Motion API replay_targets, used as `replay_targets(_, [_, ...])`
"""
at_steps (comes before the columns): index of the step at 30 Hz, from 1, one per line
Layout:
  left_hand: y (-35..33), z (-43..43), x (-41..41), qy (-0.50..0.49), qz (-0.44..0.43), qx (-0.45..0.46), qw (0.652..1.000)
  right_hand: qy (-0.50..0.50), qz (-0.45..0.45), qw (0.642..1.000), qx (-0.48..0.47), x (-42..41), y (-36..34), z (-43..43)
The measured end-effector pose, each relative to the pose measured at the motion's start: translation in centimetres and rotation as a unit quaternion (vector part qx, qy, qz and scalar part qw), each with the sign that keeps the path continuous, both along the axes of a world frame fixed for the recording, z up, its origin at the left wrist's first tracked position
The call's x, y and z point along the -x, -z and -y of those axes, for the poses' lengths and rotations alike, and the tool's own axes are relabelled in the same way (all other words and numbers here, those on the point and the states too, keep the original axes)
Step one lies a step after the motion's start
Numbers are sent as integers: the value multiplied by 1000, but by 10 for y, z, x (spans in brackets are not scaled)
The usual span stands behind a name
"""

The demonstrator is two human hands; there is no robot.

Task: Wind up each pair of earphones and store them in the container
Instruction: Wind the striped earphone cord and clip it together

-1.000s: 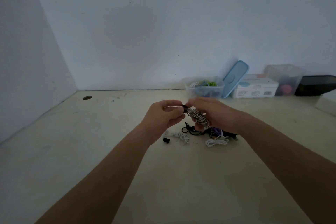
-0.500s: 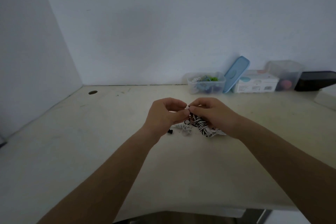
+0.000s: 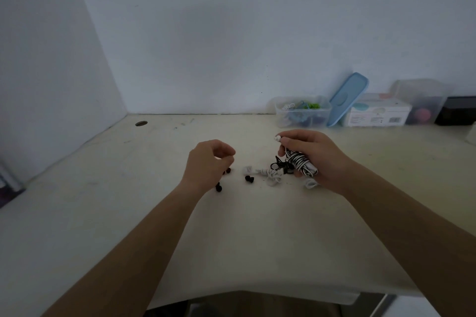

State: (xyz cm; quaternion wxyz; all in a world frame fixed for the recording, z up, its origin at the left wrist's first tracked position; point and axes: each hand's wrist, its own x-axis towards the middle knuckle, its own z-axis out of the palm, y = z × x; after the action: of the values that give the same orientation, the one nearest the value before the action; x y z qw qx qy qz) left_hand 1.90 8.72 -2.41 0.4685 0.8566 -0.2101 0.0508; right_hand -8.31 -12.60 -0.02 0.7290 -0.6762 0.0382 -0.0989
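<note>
My right hand (image 3: 313, 156) grips a wound bundle of black-and-white striped earphones (image 3: 300, 162), with a white earbud (image 3: 277, 138) sticking out above my fingers. My left hand (image 3: 210, 162) hovers apart to the left, fingers loosely curled and holding nothing. On the table between my hands lie a loose white earphone cable (image 3: 268, 175), a black earphone tangle (image 3: 279, 165) and small black earbuds (image 3: 249, 179). The clear container (image 3: 301, 112) stands at the back against the wall, with several coloured earphones inside.
A blue lid (image 3: 347, 98) leans against the container. To its right sit a white carton (image 3: 376, 114), a clear box (image 3: 422, 103) and a black box (image 3: 458, 110). A cable hole (image 3: 141, 123) is at the table's back left. The table's front edge lies close below my forearms.
My hands have separated: the left let go of the bundle and moved left, the right keeps the wound striped earphones. The view has tilted down, showing the table's front edge.
</note>
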Motion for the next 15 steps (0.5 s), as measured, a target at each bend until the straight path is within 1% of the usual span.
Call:
replay_targets(3, [0,1,-8,61,18,-109,992,-1,-13,1000,0,-9,1,-4])
replay_targets(6, [0,8,-11,126,40,-206,969,-7,-27,1000,-4,-20,2,-9])
replay_targets(10, [-1,14,-15,157,78,-267,947,-31,-32,999,-19,-32,5,-13])
replay_targets(15, [1,17,-19,159,91,-299,936,-60,-28,997,-33,-44,11,-13])
